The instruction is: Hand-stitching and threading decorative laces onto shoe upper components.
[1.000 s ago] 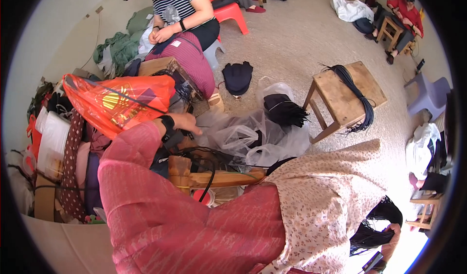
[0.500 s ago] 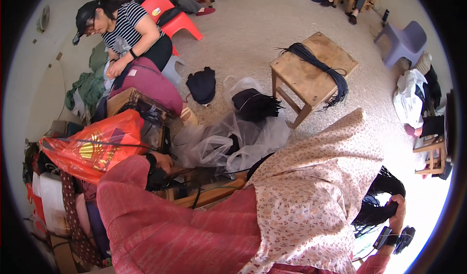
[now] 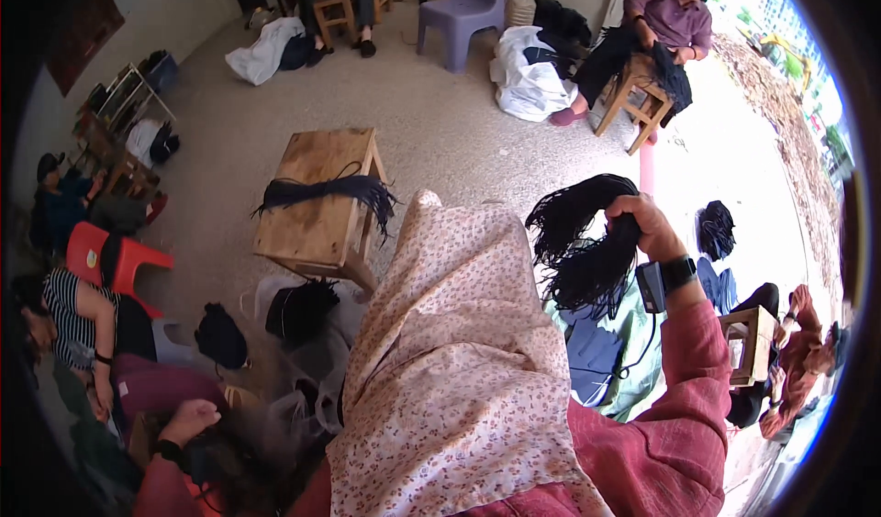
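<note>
Right hand (image 3: 650, 230) has fingers closed round bent black cord bundle (image 3: 598, 274), strands trailing left of them, beside floral apron (image 3: 459, 333); left hand (image 3: 190, 422) well apart, fingers curled, can't tell if holding.

Floor (image 3: 440, 141) before me, pale and speckled, on it a wooden stool (image 3: 295, 234), bundle of dark cords (image 3: 323, 189) across its top, red chair (image 3: 115, 260) and dark cloth item (image 3: 221, 336) to my left, purple chair (image 3: 463, 10) and white sack (image 3: 530, 88) farther off
</note>
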`<state>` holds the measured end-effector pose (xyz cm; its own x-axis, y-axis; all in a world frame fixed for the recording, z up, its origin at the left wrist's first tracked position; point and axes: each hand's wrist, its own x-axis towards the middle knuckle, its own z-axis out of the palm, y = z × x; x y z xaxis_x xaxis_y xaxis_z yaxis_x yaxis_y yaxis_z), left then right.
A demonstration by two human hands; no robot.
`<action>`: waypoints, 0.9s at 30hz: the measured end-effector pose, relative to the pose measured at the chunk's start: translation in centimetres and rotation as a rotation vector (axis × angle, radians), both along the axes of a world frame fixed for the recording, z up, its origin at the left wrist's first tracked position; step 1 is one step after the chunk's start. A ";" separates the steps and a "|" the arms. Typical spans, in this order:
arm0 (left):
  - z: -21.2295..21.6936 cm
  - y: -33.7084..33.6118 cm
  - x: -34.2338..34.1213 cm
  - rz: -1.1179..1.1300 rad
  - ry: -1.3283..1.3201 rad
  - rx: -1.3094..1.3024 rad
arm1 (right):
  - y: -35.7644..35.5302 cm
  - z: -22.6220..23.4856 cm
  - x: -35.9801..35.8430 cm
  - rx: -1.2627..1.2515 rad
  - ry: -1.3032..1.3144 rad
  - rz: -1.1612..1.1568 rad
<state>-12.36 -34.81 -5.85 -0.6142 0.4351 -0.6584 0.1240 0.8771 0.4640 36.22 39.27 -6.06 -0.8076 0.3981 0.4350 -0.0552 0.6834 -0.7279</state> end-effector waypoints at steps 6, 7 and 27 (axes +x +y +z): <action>8.6 24.7 5.1 -0.388 0.332 0.390 | -1.0 9.5 -4.4 -0.268 0.069 -0.093; 9.5 28.7 6.7 -0.519 0.371 0.470 | -1.9 10.9 -5.5 -0.527 0.006 -0.226; -3.3 58.0 24.5 -0.050 -1.485 0.693 | -12.4 3.1 -9.2 0.176 -0.632 -0.498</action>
